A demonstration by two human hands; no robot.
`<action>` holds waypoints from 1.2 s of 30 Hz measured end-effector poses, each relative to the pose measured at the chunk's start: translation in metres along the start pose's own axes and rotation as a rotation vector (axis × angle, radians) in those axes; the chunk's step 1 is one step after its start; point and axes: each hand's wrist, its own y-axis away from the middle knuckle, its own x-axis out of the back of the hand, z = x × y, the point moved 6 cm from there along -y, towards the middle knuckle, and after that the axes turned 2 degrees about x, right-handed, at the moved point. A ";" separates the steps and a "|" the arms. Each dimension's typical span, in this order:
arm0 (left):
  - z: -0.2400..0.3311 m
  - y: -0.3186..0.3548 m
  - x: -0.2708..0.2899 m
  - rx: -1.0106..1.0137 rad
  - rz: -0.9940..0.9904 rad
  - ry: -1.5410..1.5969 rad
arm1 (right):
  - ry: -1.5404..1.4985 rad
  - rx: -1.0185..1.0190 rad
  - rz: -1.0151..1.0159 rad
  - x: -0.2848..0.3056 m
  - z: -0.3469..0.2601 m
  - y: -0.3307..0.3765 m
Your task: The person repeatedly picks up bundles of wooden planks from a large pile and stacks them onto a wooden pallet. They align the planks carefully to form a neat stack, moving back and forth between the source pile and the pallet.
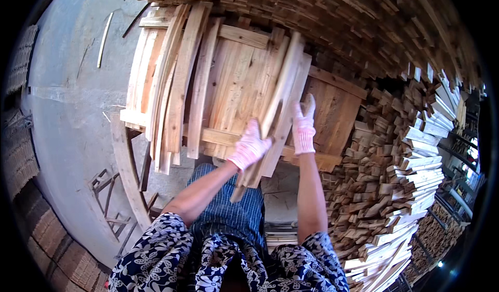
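Left grip (251,146) touches the slats (287,118) at their near left, its closure unclear; right grip (304,124) is spread beside their right edge. They lie over wooden boards (236,84), apparently being gathered; next calls for even pressure.

Stands as a wooden bench (234,79) over a grey concrete floor (67,136), topped with pale planks laid side by side and crossed by battens (243,35). Carries, toward the left, several loose narrow slats (184,73), lying roughly parallel, partly overlapping, with near ends jutting past the front edge. Bears, right of the middle, long boards (296,79) set close together at a slant, likewise overhanging that edge. Shows, on the floor to the left, a thin pale stick (104,40) and a darker stick (136,20) nearby.
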 end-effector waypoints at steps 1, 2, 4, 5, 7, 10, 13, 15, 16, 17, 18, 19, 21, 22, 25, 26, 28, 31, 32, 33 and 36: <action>0.005 0.004 -0.024 -0.094 -0.016 0.017 | -0.242 -0.002 -0.034 -0.004 -0.010 0.015; 0.006 -0.008 -0.061 -0.167 -0.059 0.147 | 0.127 0.074 0.033 0.001 -0.026 0.026; 0.023 -0.017 -0.096 -0.177 -0.247 0.287 | 0.521 0.029 0.064 0.020 -0.027 0.020; 0.027 -0.027 -0.106 -0.187 -0.257 0.068 | 0.594 -0.087 0.030 0.031 -0.026 0.009; 0.023 -0.037 -0.123 -0.189 -0.301 -0.400 | 0.683 -0.081 0.012 0.051 0.018 -0.022; 0.004 -0.037 -0.093 -0.275 -0.236 -0.227 | 0.706 -0.042 0.032 0.057 0.058 -0.037; -0.041 -0.029 -0.049 -0.249 -0.150 -0.282 | 0.655 -0.006 -0.010 0.060 0.067 -0.045; -0.044 -0.009 -0.018 -0.159 -0.153 -0.097 | 0.681 -0.025 -0.009 0.064 0.063 -0.045; -0.056 -0.006 -0.007 -0.158 -0.107 -0.018 | 0.731 -0.044 0.000 0.063 0.056 -0.044; -0.069 -0.005 -0.004 -0.122 -0.112 0.011 | 0.780 -0.061 0.010 0.063 0.049 -0.044; -0.075 -0.005 0.001 -0.090 -0.115 0.037 | 0.778 -0.089 0.010 0.067 0.042 -0.048; -0.080 -0.006 0.006 -0.061 -0.109 0.059 | 0.729 -0.028 0.028 0.069 0.032 -0.054; -0.080 -0.002 0.003 -0.052 -0.120 0.083 | 0.681 0.056 -0.007 0.065 0.040 -0.063; -0.068 0.003 0.009 -0.046 -0.121 0.078 | 0.677 0.064 -0.010 0.061 0.042 -0.064; -0.082 0.017 0.009 -0.149 -0.019 -0.020 | 0.533 0.112 0.001 0.054 0.058 -0.041; -0.075 0.030 0.020 -0.197 -0.034 0.014 | 0.539 0.052 -0.003 0.050 0.071 -0.025; -0.072 0.046 0.052 -0.253 0.081 -0.066 | 0.674 -0.071 0.055 0.040 0.082 -0.003; -0.045 0.063 0.159 -0.343 0.572 -0.540 | 0.707 -0.071 0.050 0.020 0.087 -0.001; -0.058 0.053 0.197 -0.346 0.682 -0.570 | 0.720 -0.053 0.076 0.004 0.080 0.003; -0.045 0.051 0.228 -0.225 0.834 -0.772 | 0.739 -0.044 0.109 -0.008 0.073 0.007; -0.043 0.006 0.241 0.045 0.621 -0.794 | 0.741 -0.036 0.034 0.005 0.072 -0.002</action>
